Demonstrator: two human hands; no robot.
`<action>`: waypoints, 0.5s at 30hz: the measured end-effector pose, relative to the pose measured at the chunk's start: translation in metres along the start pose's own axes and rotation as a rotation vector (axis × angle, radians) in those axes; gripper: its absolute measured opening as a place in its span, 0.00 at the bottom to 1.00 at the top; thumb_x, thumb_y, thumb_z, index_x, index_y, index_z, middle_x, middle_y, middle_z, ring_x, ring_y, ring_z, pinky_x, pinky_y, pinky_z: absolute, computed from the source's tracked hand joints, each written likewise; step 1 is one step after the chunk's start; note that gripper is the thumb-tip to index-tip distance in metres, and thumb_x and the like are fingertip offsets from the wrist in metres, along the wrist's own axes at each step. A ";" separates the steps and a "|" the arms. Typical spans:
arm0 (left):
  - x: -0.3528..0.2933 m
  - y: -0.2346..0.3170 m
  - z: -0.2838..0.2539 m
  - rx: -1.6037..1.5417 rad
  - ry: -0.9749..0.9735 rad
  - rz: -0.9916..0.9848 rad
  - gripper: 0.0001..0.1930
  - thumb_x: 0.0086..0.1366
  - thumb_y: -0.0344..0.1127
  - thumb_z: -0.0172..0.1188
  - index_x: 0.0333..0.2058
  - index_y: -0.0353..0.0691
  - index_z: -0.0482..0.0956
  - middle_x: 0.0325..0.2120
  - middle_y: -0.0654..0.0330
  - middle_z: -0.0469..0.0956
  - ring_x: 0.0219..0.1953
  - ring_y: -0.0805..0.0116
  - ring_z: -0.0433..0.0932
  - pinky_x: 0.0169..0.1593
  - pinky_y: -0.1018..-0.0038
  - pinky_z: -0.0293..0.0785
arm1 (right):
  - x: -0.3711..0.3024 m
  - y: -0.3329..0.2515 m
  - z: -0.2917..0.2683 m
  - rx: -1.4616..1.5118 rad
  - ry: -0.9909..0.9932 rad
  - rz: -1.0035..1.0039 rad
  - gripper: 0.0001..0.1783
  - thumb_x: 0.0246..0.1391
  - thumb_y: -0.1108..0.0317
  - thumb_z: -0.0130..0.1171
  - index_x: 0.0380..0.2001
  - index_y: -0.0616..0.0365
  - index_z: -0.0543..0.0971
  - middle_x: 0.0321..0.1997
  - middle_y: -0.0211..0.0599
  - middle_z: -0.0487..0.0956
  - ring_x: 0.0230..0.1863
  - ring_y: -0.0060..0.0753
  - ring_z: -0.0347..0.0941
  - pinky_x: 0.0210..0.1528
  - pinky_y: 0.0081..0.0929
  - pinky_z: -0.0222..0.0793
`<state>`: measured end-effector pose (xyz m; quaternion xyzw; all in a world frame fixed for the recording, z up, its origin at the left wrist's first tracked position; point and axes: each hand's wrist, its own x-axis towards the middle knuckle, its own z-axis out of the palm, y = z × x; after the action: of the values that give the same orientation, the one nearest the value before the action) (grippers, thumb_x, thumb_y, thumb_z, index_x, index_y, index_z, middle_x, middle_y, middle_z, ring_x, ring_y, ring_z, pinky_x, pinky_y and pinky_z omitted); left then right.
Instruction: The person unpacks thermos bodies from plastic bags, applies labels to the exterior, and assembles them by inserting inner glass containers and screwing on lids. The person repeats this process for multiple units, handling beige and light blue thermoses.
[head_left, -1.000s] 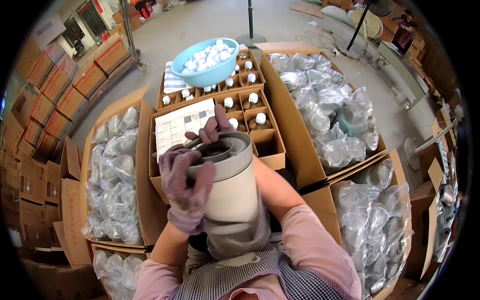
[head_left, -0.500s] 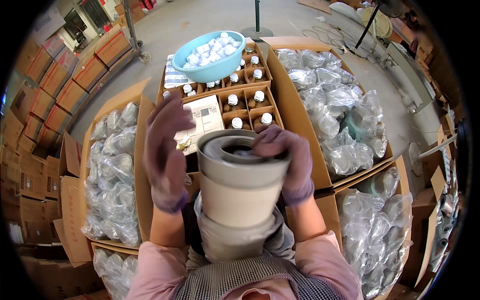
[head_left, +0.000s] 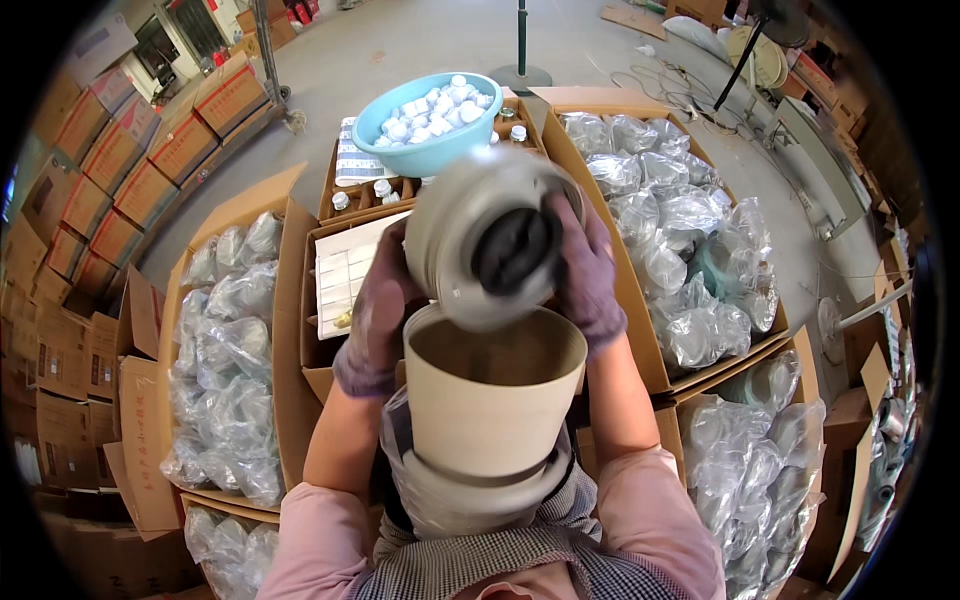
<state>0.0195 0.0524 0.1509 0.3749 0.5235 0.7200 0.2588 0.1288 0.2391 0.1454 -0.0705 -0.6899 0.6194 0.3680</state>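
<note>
Both my hands wear purple-brown gloves. Between them is a round grey lid (head_left: 450, 240) with a dark recessed centre, tilted and blurred by motion. My left hand (head_left: 380, 308) grips its left edge, and my right hand (head_left: 592, 280) closes round the right edge. Just below stands a beige cylindrical container (head_left: 490, 425) with its mouth uncovered, close against my apron. A clear plastic bag (head_left: 470, 510) is gathered around the container's lower part. The lid is above the far rim; whether it touches the rim cannot be made out.
Ahead, a light-blue basin (head_left: 405, 160) full of white caps rests on a carton of brown bottles (head_left: 518, 133). Tall cartons of plastic-wrapped items (head_left: 690, 210) stand to the right, with more wrapped items (head_left: 230, 350) at left. A white gridded sheet (head_left: 345, 275) lies on the near carton.
The grey lid has come up off the beige container and tipped, so the container's mouth now shows. My left hand has closed in from the side onto the lid.
</note>
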 end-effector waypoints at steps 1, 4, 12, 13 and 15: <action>0.017 -0.005 -0.006 0.002 -0.045 -0.093 0.36 0.62 0.49 0.66 0.58 0.28 0.67 0.54 0.52 0.72 0.52 0.62 0.77 0.55 0.66 0.75 | 0.011 0.019 0.006 -0.280 0.091 -0.137 0.19 0.65 0.63 0.51 0.54 0.64 0.71 0.49 0.44 0.77 0.51 0.37 0.73 0.57 0.29 0.68; 0.027 -0.031 -0.004 -0.161 -0.032 -0.142 0.30 0.56 0.32 0.70 0.56 0.33 0.69 0.49 0.51 0.75 0.45 0.62 0.81 0.44 0.68 0.82 | 0.040 0.053 0.004 -0.613 0.153 -0.237 0.26 0.63 0.59 0.54 0.61 0.57 0.69 0.60 0.54 0.69 0.57 0.51 0.70 0.61 0.38 0.66; 0.019 -0.093 -0.007 0.132 -0.010 -0.074 0.24 0.61 0.32 0.65 0.56 0.40 0.70 0.41 0.58 0.79 0.37 0.74 0.78 0.37 0.76 0.77 | 0.023 0.080 0.008 -0.595 -0.141 -0.320 0.41 0.51 0.47 0.63 0.66 0.48 0.66 0.66 0.58 0.61 0.64 0.63 0.58 0.67 0.52 0.56; 0.018 -0.093 -0.003 0.056 0.001 -0.060 0.24 0.63 0.33 0.64 0.57 0.40 0.69 0.44 0.57 0.78 0.39 0.73 0.79 0.38 0.75 0.78 | 0.027 0.082 0.004 -0.613 -0.187 -0.352 0.40 0.51 0.49 0.63 0.66 0.48 0.66 0.66 0.59 0.61 0.64 0.62 0.59 0.67 0.51 0.55; 0.017 -0.108 -0.013 -0.433 -0.034 -0.081 0.32 0.66 0.34 0.63 0.65 0.42 0.58 0.53 0.52 0.73 0.49 0.65 0.77 0.47 0.70 0.80 | 0.033 0.081 0.001 -0.630 -0.296 -0.414 0.39 0.51 0.54 0.63 0.66 0.49 0.65 0.66 0.59 0.61 0.63 0.62 0.60 0.68 0.50 0.55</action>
<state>-0.0036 0.0925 0.0512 0.3013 0.3668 0.7982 0.3707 0.0760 0.2744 0.0860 0.0505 -0.8910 0.2939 0.3423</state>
